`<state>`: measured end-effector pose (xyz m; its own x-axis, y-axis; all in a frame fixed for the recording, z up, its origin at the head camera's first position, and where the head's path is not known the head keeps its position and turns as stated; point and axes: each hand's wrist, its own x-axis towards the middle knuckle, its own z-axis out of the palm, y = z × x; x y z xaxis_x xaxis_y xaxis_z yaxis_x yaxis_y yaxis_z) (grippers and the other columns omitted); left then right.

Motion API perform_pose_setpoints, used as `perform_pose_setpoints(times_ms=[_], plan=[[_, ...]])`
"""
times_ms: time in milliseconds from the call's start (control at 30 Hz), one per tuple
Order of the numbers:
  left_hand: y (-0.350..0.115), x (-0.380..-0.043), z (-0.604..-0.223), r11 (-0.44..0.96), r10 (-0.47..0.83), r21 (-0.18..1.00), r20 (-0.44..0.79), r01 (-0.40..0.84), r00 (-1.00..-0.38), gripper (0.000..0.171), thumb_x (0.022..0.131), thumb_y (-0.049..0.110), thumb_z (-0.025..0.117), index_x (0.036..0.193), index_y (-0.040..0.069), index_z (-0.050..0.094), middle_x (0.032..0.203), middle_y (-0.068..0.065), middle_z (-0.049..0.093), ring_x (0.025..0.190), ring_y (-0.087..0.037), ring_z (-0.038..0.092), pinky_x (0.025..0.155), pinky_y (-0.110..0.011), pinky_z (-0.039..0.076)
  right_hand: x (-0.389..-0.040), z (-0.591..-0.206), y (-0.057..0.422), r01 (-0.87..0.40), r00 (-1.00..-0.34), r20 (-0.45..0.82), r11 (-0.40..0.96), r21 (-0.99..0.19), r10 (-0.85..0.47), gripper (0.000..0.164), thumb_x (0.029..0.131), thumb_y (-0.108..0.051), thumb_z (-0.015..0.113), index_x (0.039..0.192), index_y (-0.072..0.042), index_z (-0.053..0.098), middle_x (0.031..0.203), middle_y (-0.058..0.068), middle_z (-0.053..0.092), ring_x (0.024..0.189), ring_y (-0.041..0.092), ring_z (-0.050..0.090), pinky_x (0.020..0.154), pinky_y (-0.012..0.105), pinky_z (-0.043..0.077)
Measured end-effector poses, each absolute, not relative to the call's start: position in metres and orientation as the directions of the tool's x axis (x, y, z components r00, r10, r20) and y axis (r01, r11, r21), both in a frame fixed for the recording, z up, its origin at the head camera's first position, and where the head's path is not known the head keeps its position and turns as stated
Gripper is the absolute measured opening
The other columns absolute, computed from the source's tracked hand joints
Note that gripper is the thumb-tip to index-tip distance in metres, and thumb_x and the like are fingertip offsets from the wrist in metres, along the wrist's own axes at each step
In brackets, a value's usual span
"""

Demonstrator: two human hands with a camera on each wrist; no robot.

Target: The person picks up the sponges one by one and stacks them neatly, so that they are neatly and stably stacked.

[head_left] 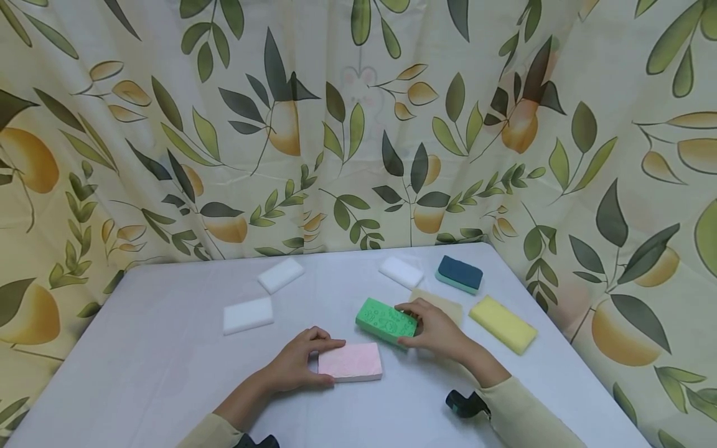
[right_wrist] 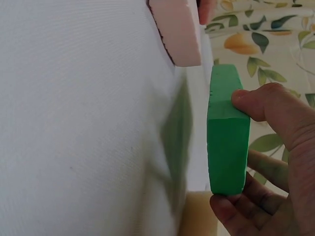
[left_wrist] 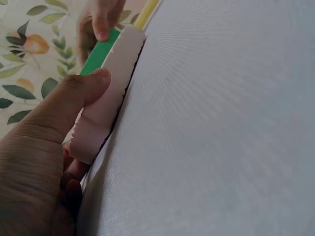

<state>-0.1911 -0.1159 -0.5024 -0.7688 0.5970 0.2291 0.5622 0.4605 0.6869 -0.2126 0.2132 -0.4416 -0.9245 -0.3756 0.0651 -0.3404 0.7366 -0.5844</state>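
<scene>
Green sponge, pinched between the thumb and fingers of the right hand, hangs just above the white tablecloth – a gap and a shadow show below it in the right wrist view. Nearer the person, a pink block lies on the cloth, its left end gripped by the left hand's thumb and fingers – while a beige block and a yellow sponge lie past the right hand
</scene>
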Motion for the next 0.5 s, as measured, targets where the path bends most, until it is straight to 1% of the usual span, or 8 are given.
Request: perform_pose_setpoints(times_ms=[233,333,500], plan=[[-0.1155,-0.1909,-0.5030,0.444,0.596,0.686,0.255,0.577,-0.762,0.066,0.072,0.041,0.087,0.131,0.023,0.065,0.112,0.010,0.054,0.102,-0.009,0.049,0.087,-0.026,0.043,-0.2114,-0.4364,0.2138,-0.352,-0.922,0.083,0.731,-0.584,-0.378,0.065,0.074,-0.030,0.086,0.131,-0.012,0.061,0.110,-0.001,0.058,0.094,0.013,0.053,0.083,0.035,0.050],[-0.1157,-0.1911,-0.5034,0.443,0.593,0.684,0.262,0.580,-0.761,0.066,0.071,0.041,0.087,0.130,0.023,0.065,0.112,0.010,0.054,0.102,-0.008,0.049,0.086,-0.025,0.043,-0.2109,-0.4349,0.2135,-0.346,-0.924,0.076,0.731,-0.588,-0.376,0.064,0.073,-0.028,0.086,0.131,-0.013,0.061,0.110,-0.002,0.059,0.096,0.013,0.054,0.085,0.037,0.051],[-0.1157,-0.1915,-0.5028,0.449,0.579,0.708,0.235,0.545,-0.781,0.066,0.069,0.041,0.088,0.130,0.026,0.066,0.112,0.012,0.053,0.103,-0.007,0.049,0.088,-0.025,0.043,-0.2107,-0.4329,0.2138,-0.344,-0.923,0.068,0.730,-0.591,-0.380,0.064,0.074,-0.027,0.085,0.131,-0.014,0.061,0.112,-0.003,0.059,0.100,0.014,0.054,0.087,0.038,0.050]])
